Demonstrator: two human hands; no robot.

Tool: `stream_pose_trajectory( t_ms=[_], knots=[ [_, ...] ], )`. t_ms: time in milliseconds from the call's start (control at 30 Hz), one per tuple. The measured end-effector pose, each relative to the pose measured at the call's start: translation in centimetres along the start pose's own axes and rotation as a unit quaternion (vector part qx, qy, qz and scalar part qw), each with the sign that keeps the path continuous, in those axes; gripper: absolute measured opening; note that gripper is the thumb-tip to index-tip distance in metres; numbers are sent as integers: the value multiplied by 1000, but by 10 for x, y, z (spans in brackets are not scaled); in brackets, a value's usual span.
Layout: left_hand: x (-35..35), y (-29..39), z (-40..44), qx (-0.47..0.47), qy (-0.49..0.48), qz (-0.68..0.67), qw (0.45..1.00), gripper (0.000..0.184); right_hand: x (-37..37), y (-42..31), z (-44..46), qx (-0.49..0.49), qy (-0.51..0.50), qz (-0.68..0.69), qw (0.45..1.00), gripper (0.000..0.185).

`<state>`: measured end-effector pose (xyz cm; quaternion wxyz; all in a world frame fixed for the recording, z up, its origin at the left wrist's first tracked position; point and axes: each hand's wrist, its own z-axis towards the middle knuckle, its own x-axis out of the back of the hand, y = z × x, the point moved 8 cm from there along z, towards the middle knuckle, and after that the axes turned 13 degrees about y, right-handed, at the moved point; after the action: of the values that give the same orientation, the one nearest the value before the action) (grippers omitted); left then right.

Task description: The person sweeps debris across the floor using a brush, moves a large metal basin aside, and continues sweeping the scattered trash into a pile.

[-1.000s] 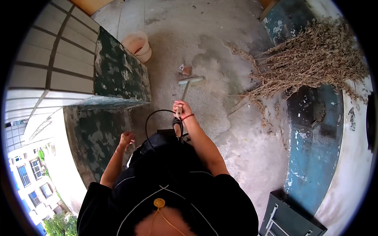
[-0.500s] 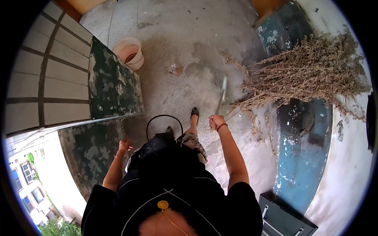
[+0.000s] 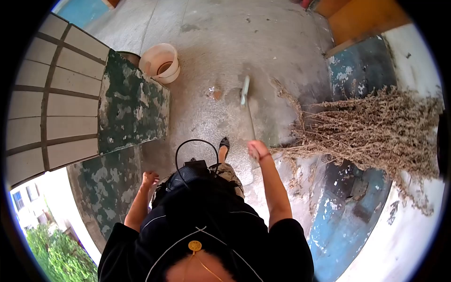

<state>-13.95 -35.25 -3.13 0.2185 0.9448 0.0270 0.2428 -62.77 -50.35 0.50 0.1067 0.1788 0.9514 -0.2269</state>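
My right hand (image 3: 258,150) is closed around the thin handle of a long tool with a narrow, pale greenish head (image 3: 244,90). The head reaches forward over the concrete floor, left of the dried plant stalks; its exact kind is unclear. A band circles my right wrist. Low on the left, my left hand (image 3: 150,178) hangs beside my hip near the peeling green wall, fingers loosely bent and holding nothing visible. In front of my body is a black bag (image 3: 188,176) with a looped strap.
A pinkish-white bucket (image 3: 160,63) stands by the end of the tiled low wall (image 3: 70,98). Small brownish debris (image 3: 215,93) lies on the floor ahead. A big bundle of dried stalks (image 3: 371,127) leans against the blue-and-white wall at right. An orange-brown panel (image 3: 371,21) is at the far right.
The tool's head has swung leftward and farther forward, with my right hand still gripping the handle. My view has shifted, and the bucket and stalks appear in different positions. My left hand stays low.
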Motion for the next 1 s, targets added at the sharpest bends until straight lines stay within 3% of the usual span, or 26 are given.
stream_pose_trajectory(
  t_ms=[67,133,233,433,633,767,833,900,1000],
  knots=[
    [-17,20,-6,-14,8,-10,1000,28,40,18,7,-21,11,24,999,10],
    [-33,31,-7,-39,9,-9,999,30,47,17,-23,-19,62,-72,995,10],
    [-45,39,-12,-40,18,-8,999,24,42,39,-58,-103,15,-92,990,9],
    [-50,30,-20,-16,24,4,1000,29,58,36,-131,-249,-54,-118,960,6],
    [-54,42,-22,-17,38,9,999,27,50,40,-79,-268,-30,-229,935,9],
    [-55,67,-22,-33,54,-3,998,26,15,20,-14,-324,-109,-232,911,12],
    [-56,82,-26,-46,56,-12,997,26,6,-1,18,-309,-123,-167,928,12],
    [-50,87,-26,-46,74,-19,996,25,12,-41,46,-218,-139,-267,929,12],
    [-50,81,-25,-35,80,-20,996,25,-1,-127,38,-199,-47,-222,953,8]
  ],
)
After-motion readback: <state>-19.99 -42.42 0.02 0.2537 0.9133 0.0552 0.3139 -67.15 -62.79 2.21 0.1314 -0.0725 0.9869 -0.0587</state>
